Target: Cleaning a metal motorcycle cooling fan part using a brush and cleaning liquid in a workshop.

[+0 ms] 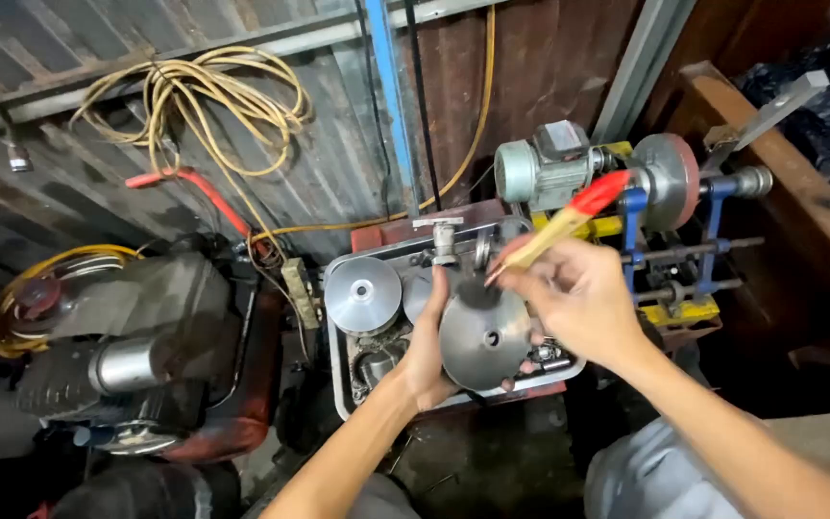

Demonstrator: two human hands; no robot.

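Steel tray [338, 380] of parts beneath pulley disc [482, 341]

Left hand [427, 358] wrapped behind the round grey metal pulley disc [483, 338], fingers mostly hidden, only tips peeping at the lower rim. Brush with the pale wooden handle and red end [569, 217] blurred along its length; bristle end lost against the disc's dark upper edge. Right hand [578, 308] covering the disc's right rim. Grey metal tray [343, 384] partly masked by both hands; small parts inside too dim to identify. Both forearms cut off at the bottom edge. Black engine casing [136, 356] sunk in shadow, cropped at left.
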